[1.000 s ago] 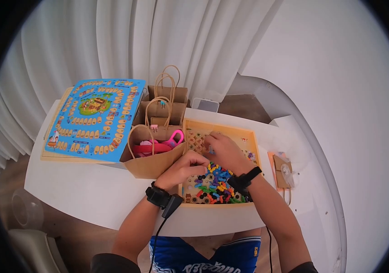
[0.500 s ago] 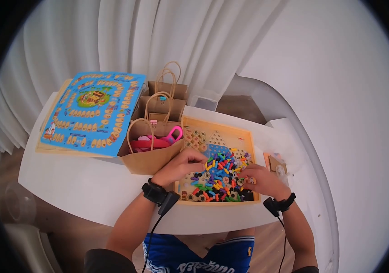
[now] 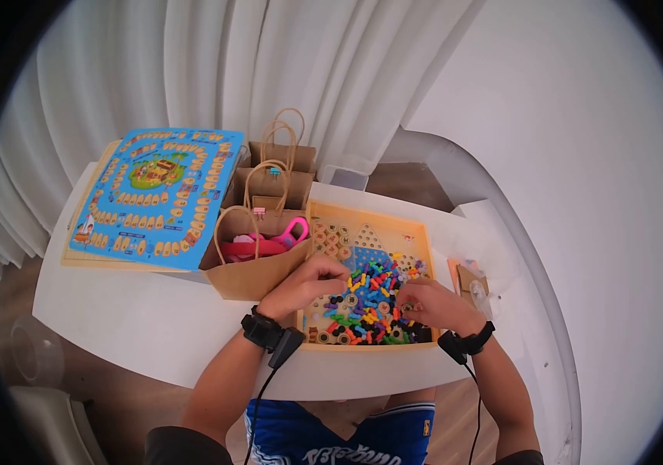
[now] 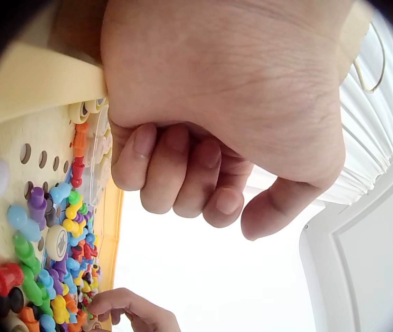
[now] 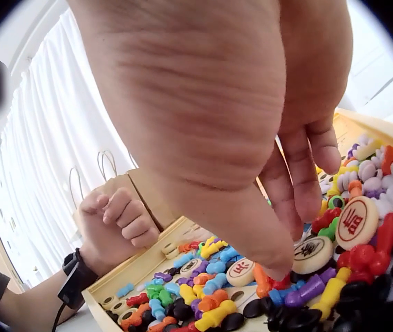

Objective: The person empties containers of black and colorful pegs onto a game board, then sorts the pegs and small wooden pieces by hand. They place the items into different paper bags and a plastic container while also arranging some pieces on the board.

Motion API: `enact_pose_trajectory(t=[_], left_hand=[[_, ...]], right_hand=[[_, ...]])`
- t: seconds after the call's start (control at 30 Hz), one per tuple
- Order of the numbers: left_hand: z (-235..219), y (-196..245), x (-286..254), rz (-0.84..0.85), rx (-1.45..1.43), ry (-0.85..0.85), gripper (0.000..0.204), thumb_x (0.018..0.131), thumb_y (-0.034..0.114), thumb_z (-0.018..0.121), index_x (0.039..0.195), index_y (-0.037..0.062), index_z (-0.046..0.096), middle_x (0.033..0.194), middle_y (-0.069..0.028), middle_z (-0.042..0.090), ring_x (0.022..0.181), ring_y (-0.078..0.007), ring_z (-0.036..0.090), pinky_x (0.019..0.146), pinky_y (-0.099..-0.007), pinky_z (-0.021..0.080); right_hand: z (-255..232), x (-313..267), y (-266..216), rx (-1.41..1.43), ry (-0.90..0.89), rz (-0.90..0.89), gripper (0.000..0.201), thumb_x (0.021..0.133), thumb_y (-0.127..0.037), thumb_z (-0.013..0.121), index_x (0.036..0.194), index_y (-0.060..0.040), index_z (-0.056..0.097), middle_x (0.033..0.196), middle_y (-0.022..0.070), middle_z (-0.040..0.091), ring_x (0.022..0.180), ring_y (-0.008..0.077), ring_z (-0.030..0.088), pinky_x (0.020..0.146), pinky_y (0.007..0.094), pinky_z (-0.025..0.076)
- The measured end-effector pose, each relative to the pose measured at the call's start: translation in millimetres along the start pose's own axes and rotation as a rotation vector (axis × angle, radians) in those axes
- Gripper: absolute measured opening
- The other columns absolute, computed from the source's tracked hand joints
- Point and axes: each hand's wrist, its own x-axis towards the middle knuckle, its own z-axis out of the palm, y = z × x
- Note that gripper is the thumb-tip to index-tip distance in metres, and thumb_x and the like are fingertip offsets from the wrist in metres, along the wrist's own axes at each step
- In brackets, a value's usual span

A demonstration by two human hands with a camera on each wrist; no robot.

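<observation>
A shallow wooden tray (image 3: 366,348) holds a heap of coloured plastic pegs (image 5: 217,312) and round wooden Chinese chess pieces. My right hand (image 3: 436,302) reaches into the right part of the heap, thumb and fingers extended downward and apart. In the right wrist view its thumb tip is right at the edge of a disc with a black character (image 5: 312,256); a disc with a red character (image 5: 357,223) leans beside it. Over the tray's left side, my left hand (image 3: 312,283) hovers with loosely curled fingers (image 4: 162,173), nothing showing between them and the thumb.
Several chess pieces (image 3: 333,240) lie grouped at the tray's far left. Left of the tray stand brown paper bags (image 3: 262,271), the nearest with pink things inside. A blue game board (image 3: 157,198) covers the table's left. A small brown packet (image 3: 471,280) lies to the right.
My right hand moved from the tray's far left to the right side of the heap, then slightly inward to the left. The left hand stays over the tray's left side.
</observation>
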Motion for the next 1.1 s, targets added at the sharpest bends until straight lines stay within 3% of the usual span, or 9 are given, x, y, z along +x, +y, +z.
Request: enact_pose_trajectory(t=[0.3, 0.37, 0.5, 0.57, 0.6, 0.67, 0.9, 0.97, 1.1], left_hand=[[-1, -2, 0, 0.006, 0.003, -0.007, 0.035, 0.091, 0.013, 0.062, 0.070, 0.0051, 0.034, 0.066, 0.0040, 0.031, 0.065, -0.0068, 0.031, 0.060, -0.0299, 0.026], [-1, -2, 0, 0.002, 0.007, -0.009, 0.035, 0.090, 0.013, 0.062, 0.070, 0.0050, 0.035, 0.066, 0.0040, 0.032, 0.065, -0.0067, 0.031, 0.060, -0.0297, 0.026], [0, 0, 0, 0.001, 0.009, -0.009, 0.034, 0.090, 0.013, 0.062, 0.070, 0.0046, 0.036, 0.066, 0.0040, 0.033, 0.065, -0.0067, 0.032, 0.061, -0.0293, 0.027], [0, 1, 0, 0.000, 0.015, -0.013, 0.034, 0.090, 0.013, 0.062, 0.070, 0.0045, 0.036, 0.066, 0.0039, 0.033, 0.065, -0.0067, 0.033, 0.061, -0.0292, 0.027], [0, 2, 0, -0.003, 0.013, -0.013, 0.034, 0.090, 0.013, 0.062, 0.070, 0.0043, 0.036, 0.066, 0.0038, 0.034, 0.065, -0.0067, 0.033, 0.061, -0.0292, 0.027], [-1, 1, 0, -0.007, 0.010, -0.012, 0.034, 0.089, 0.013, 0.062, 0.070, 0.0041, 0.036, 0.067, 0.0037, 0.034, 0.065, -0.0068, 0.033, 0.061, -0.0291, 0.028], [1, 3, -2, -0.003, 0.013, 0.011, 0.035, 0.091, 0.013, 0.063, 0.071, 0.0040, 0.036, 0.068, 0.0034, 0.034, 0.067, -0.0070, 0.034, 0.062, -0.0292, 0.028], [1, 1, -2, -0.002, 0.010, 0.005, 0.035, 0.091, 0.013, 0.063, 0.071, 0.0040, 0.036, 0.068, 0.0034, 0.034, 0.067, -0.0070, 0.033, 0.062, -0.0294, 0.027], [1, -2, 0, -0.006, -0.004, 0.001, 0.035, 0.090, 0.013, 0.062, 0.070, 0.0042, 0.035, 0.067, 0.0031, 0.033, 0.066, -0.0071, 0.032, 0.061, -0.0296, 0.027]], right_hand=[[0, -1, 6, -0.085, -0.002, -0.031, 0.023, 0.081, -0.004, 0.076, 0.103, -0.0020, 0.071, 0.103, 0.0137, 0.070, 0.096, 0.0315, 0.068, 0.084, 0.0390, 0.056], [1, -1, 4, -0.043, -0.020, -0.004, 0.023, 0.078, -0.003, 0.078, 0.100, -0.0012, 0.072, 0.099, 0.0162, 0.070, 0.099, 0.0359, 0.067, 0.088, 0.0432, 0.055], [2, 0, 4, -0.047, -0.032, 0.012, 0.022, 0.078, -0.003, 0.078, 0.098, -0.0009, 0.071, 0.099, 0.0155, 0.070, 0.097, 0.0354, 0.067, 0.087, 0.0428, 0.055], [4, 0, 10, -0.064, -0.025, -0.016, 0.023, 0.081, -0.007, 0.078, 0.102, -0.0021, 0.071, 0.098, 0.0121, 0.068, 0.089, 0.0277, 0.067, 0.080, 0.0382, 0.056], [3, 1, 7, -0.065, -0.025, -0.017, 0.023, 0.081, -0.007, 0.078, 0.102, -0.0021, 0.071, 0.098, 0.0121, 0.068, 0.089, 0.0277, 0.067, 0.080, 0.0382, 0.056], [-1, 4, -3, 0.011, -0.049, 0.061, 0.019, 0.080, -0.005, 0.078, 0.096, -0.0013, 0.069, 0.097, 0.0148, 0.069, 0.097, 0.0351, 0.067, 0.087, 0.0426, 0.054], [0, 5, -3, -0.007, -0.083, 0.061, 0.021, 0.080, -0.007, 0.079, 0.098, -0.0015, 0.069, 0.100, 0.0145, 0.069, 0.099, 0.0351, 0.067, 0.088, 0.0430, 0.054], [3, 1, 5, -0.039, -0.022, -0.040, 0.023, 0.079, -0.005, 0.079, 0.100, -0.0020, 0.071, 0.098, 0.0133, 0.068, 0.087, 0.0294, 0.068, 0.078, 0.0379, 0.056], [3, -2, 4, -0.025, -0.031, -0.019, 0.023, 0.079, -0.005, 0.078, 0.102, -0.0022, 0.072, 0.098, 0.0133, 0.068, 0.087, 0.0297, 0.068, 0.078, 0.0381, 0.056]])
